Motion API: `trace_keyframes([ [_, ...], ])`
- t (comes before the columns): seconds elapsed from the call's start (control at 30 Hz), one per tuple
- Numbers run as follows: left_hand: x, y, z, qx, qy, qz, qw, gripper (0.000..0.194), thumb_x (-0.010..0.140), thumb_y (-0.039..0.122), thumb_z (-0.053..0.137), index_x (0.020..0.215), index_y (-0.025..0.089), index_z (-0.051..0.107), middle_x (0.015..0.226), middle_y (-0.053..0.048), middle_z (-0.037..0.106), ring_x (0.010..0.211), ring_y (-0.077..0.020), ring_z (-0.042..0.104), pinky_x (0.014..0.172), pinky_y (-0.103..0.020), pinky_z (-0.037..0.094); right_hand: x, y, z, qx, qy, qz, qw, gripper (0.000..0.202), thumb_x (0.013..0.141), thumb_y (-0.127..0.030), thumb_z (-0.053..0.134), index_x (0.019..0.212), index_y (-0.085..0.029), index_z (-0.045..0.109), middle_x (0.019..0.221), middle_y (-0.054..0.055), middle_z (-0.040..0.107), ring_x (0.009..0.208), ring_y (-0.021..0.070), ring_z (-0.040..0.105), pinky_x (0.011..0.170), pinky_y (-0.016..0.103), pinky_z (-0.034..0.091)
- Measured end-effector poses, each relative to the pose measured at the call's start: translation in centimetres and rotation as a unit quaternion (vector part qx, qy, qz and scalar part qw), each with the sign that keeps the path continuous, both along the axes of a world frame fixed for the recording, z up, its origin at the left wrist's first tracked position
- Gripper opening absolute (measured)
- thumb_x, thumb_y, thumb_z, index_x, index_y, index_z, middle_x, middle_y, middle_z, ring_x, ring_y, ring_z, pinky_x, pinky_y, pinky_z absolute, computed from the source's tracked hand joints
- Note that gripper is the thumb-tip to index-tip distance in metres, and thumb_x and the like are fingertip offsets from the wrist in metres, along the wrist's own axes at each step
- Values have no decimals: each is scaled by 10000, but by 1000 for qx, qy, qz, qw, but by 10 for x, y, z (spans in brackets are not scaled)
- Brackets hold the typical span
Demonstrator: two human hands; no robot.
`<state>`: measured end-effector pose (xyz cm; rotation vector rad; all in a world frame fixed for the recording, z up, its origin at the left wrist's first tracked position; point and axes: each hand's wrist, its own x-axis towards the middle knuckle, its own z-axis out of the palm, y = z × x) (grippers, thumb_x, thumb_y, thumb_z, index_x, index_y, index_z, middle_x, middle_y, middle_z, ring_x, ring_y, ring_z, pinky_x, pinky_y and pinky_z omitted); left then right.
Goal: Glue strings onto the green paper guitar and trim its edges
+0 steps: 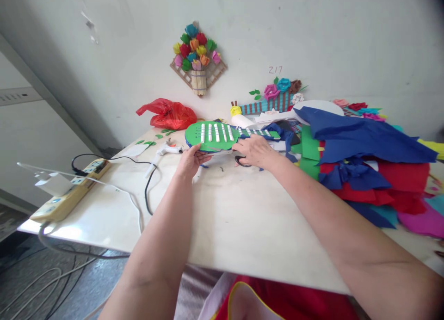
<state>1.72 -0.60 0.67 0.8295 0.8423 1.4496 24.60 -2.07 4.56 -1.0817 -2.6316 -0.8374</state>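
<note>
A flat green craft (212, 142), shaped like a lute with a rounded body and narrow neck, is raised at a tilt above the table. Rows of white strips cross its face, and dark blue shows along its edge. My left hand (193, 161) grips the near left rim, thumb on top and fingers underneath. At the near edge, where body meets neck, the closed fingers of my right hand (252, 151) pinch the craft; the exact contact is partly hidden. Just below those fingers is a black scissor handle (242, 162); its blades cannot be made out.
A white glue gun (163, 152) and a red plastic bag (169, 114) lie to the left, near a power strip (74, 190) with trailing cables. Coloured sheets (367, 135) are heaped on the right. A paper-flower basket (198, 56) hangs on the wall.
</note>
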Motion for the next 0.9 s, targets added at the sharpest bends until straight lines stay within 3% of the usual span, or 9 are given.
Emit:
trace_keyframes([
  [0.27,0,0,-2,-3,14,-22,1000,119,773,174,516,723,87,579,570,-66,650,547,-195,659,610,-324,554,-3,-4,1,22,-14,2,1000,346,754,-442,622,975,-178,588,834,62,661,740,192,567,624,290,236],
  [0.67,2,-3,2,-35,-4,-15,999,117,773,159,512,669,112,538,474,-29,598,513,-201,654,564,-304,551,-4,-4,-1,21,-34,15,999,391,808,-306,551,1192,-235,554,857,72,652,733,184,539,632,300,224],
  [0.9,0,0,0,-40,-14,-23,999,115,787,161,499,700,105,549,500,-41,619,508,-191,653,544,-284,551,-4,-6,0,4,-34,15,999,419,806,-292,555,1218,-217,547,869,83,657,746,186,540,640,300,238],
])
